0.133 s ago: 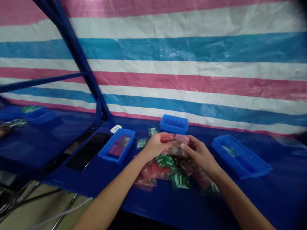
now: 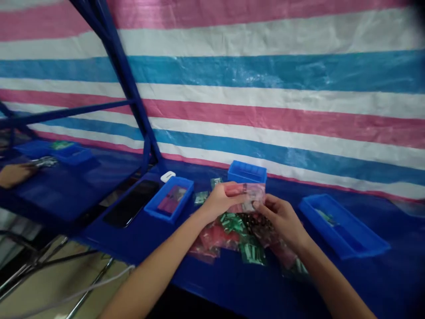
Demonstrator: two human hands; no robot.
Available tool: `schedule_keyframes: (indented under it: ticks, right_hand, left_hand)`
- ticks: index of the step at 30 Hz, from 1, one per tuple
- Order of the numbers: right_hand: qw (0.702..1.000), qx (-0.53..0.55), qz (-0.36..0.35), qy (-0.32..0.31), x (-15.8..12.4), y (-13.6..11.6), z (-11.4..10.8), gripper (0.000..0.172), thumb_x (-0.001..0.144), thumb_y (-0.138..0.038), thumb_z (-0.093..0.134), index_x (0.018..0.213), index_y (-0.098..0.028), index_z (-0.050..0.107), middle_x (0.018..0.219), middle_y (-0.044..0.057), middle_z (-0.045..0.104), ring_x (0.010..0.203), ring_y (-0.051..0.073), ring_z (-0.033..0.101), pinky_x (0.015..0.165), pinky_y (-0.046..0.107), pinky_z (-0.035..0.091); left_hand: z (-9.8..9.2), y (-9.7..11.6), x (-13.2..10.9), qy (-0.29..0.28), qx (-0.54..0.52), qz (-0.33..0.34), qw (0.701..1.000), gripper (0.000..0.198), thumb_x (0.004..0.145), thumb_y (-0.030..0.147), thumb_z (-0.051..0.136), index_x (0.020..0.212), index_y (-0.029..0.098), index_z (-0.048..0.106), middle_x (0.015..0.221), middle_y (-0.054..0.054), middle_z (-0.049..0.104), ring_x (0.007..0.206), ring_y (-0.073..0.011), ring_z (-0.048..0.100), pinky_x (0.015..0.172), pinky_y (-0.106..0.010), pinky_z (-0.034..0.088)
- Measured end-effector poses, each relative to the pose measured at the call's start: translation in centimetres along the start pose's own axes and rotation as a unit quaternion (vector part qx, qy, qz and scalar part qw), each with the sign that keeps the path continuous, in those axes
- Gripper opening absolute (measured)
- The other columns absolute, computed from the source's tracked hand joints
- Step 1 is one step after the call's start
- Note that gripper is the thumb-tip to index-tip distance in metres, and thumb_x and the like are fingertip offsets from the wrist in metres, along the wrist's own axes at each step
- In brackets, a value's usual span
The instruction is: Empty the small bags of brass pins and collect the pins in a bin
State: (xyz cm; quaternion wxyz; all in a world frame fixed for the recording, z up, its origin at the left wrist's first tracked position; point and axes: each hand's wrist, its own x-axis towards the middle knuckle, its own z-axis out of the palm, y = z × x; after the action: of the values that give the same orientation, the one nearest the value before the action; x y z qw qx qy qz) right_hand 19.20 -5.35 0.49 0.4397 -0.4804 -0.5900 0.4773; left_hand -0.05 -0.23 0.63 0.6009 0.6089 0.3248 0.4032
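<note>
A pink see-through plastic bag point(image 2: 255, 189) with something pale inside is held up between my two hands. My left hand point(image 2: 221, 200) is closed on the bag's left side, its thumb across the front. On the lower right edge, my right hand point(image 2: 282, 219) pinches the bag between thumb and fingers. Under both hands lies a pile of small packets: pink bags point(image 2: 217, 237), green pieces point(image 2: 232, 222), dark brown bits point(image 2: 260, 226) and a clear bag of green strips point(image 2: 253, 252). What the held bag contains is too blurred to name.
Blue trays stand at the left point(image 2: 158, 214), at the back point(image 2: 247, 170) and at the right point(image 2: 345, 228), some with small items. A black phone point(image 2: 133, 204) and a white tag point(image 2: 168, 176) lie left. Another person's hand point(image 2: 15, 175) works at the far left table beyond the blue metal frame point(image 2: 128, 84).
The view has shifted slightly, so the scene sits further right. The pink bag is now spread flatter and shows more of its face; my right fingers have moved to its lower edge.
</note>
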Motion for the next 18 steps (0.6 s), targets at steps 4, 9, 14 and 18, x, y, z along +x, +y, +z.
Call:
schedule_keyframes:
  ticks: [4, 9, 14, 18]
  right_hand:
    - [0.997, 0.030, -0.007, 0.072, -0.2, 0.2, 0.0, 0.028, 0.082, -0.044, 0.067, 0.089, -0.018, 0.063, 0.070, -0.001, 0.063, 0.064, 0.013, 0.055, 0.060, 0.023, 0.042]
    - [0.992, 0.116, 0.037, 0.032, -0.7, -0.3, 1.3, 0.036, 0.075, -0.042, 0.075, 0.101, -0.019, 0.064, 0.074, 0.001, 0.066, 0.062, 0.015, 0.058, 0.059, 0.025, 0.046]
    - [0.990, 0.132, 0.048, -0.029, -2.7, -1.6, 3.9, 0.031, 0.082, -0.040, 0.069, 0.101, -0.016, 0.065, 0.085, 0.007, 0.071, 0.072, 0.019, 0.066, 0.067, 0.029, 0.053]
    - [0.998, 0.056, 0.018, 0.014, -7.1, -2.0, 7.8, 0.033, 0.083, -0.043, 0.065, 0.105, -0.018, 0.067, 0.089, 0.009, 0.074, 0.078, 0.024, 0.070, 0.071, 0.033, 0.057]
  left_hand:
    - [0.4, 0.5, -0.3, -0.060, 0.014, -0.010, 0.998, 0.034, 0.072, 0.043, 0.076, 0.081, 0.010, 0.069, 0.070, -0.005, 0.067, 0.057, -0.0132, 0.060, 0.052, -0.024, 0.048]
    - [1.3, 1.4, -2.4, 0.028, -0.025, -0.016, 0.999, 0.034, 0.070, 0.042, 0.078, 0.078, 0.010, 0.069, 0.068, -0.005, 0.065, 0.057, -0.0116, 0.058, 0.054, -0.022, 0.046]
    - [3.0, 2.1, -8.0, 0.117, -0.114, -0.044, 0.986, 0.040, 0.084, 0.047, 0.062, 0.080, 0.008, 0.067, 0.074, -0.009, 0.067, 0.056, -0.0115, 0.058, 0.052, -0.022, 0.046]
    - [4.2, 2.3, -14.4, 0.175, -0.112, -0.046, 0.977, 0.039, 0.084, 0.047, 0.064, 0.076, 0.009, 0.064, 0.067, -0.006, 0.064, 0.055, -0.0105, 0.055, 0.050, -0.020, 0.041]
